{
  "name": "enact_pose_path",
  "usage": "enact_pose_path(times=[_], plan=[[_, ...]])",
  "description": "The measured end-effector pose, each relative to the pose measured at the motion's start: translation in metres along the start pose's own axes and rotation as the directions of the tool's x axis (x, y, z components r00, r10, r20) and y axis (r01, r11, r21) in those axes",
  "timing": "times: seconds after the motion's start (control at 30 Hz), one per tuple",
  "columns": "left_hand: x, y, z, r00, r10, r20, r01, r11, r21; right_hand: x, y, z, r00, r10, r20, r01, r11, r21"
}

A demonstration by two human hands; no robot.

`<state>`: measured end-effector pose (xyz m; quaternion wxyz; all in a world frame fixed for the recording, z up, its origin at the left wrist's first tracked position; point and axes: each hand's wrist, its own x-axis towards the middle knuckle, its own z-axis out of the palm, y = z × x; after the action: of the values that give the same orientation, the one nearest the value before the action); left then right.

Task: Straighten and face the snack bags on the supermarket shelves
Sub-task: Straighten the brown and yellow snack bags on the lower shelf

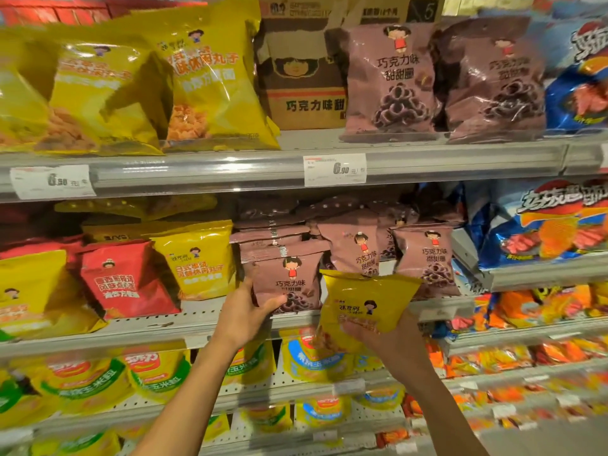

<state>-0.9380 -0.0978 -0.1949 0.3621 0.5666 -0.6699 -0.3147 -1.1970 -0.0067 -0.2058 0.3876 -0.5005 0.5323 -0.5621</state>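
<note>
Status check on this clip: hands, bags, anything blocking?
Left hand grips front brown chocolate-ring bag on middle shelf. Right hand holds small yellow snack bag off the shelf, in front of the brown row. Nothing blocking.

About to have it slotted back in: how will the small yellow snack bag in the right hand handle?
The small yellow snack bag, held from below by the right hand, looks puffed, so probably light and springy. Its glossy film may be slippery. On the shelf it could tip unless leaned on neighbours.
</note>
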Motion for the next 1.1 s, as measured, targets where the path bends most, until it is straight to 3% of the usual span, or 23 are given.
enact_pose_path(times=[0.27, 0.47, 0.63, 0.83, 1.1], plan=[[-0.034, -0.033, -0.059, 0.993, 0.115, -0.014, -0.109, 0.969, 0.222, -0.011, -0.016, 0.093, 1.0, 0.0, -0.005, 0.0, 0.999, -0.047], [-0.063, -0.094, -0.138, 0.963, 0.26, -0.069, -0.205, 0.875, 0.439, -0.014, -0.03, 0.196, 0.997, -0.05, 0.051, 0.05, 0.999, 0.006], [-0.074, -0.125, -0.168, 0.924, 0.363, -0.122, -0.245, 0.805, 0.54, 0.001, -0.04, 0.253, 0.994, -0.107, -0.032, 0.107, 0.994, -0.009], [-0.084, -0.137, -0.164, 0.894, 0.429, -0.128, -0.305, 0.794, 0.526, 0.026, -0.036, 0.269, 0.993, -0.115, -0.006, 0.114, 0.987, -0.111], [-0.083, -0.139, -0.158, 0.93, 0.348, -0.12, -0.226, 0.797, 0.56, 0.058, -0.045, 0.255, 0.97, 0.122, 0.209, -0.066, 0.964, -0.256]])
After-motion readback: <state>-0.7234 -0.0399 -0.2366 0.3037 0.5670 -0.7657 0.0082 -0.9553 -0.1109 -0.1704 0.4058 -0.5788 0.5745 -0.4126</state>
